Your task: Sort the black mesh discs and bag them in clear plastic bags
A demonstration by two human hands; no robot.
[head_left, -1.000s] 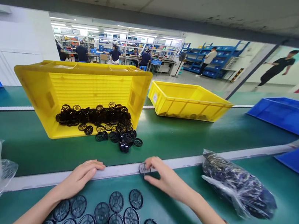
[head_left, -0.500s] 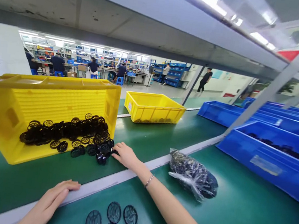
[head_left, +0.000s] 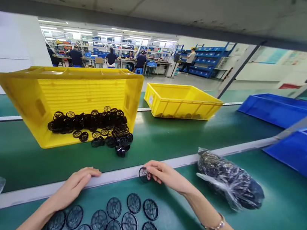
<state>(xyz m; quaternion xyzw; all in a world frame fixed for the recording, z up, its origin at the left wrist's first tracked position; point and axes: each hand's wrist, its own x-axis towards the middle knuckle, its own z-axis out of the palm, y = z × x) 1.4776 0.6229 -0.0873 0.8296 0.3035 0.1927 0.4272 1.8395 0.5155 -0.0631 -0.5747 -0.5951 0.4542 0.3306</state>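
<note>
"What's the right hand [head_left: 166, 176] gripping?"

"A black mesh disc [head_left: 144, 174] between its fingertips, at twelve o'clock, just beside the white rail [head_left: 122, 175]."

"And the left hand [head_left: 75, 184]?"

"Open, resting on the rail, apparently for support. The yellow bin [head_left: 89, 87] at eleven o'clock tilts, seemingly keeping its discs [head_left: 89, 121] within reach."

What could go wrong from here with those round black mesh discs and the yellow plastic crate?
The right hand pinches a black round mesh disc by its edge just beside the white rail, so it might slip and roll. The tilted yellow plastic crate has loose black discs at its low edge, seemingly past it on the green work surface, so a knock could scatter more.
</note>
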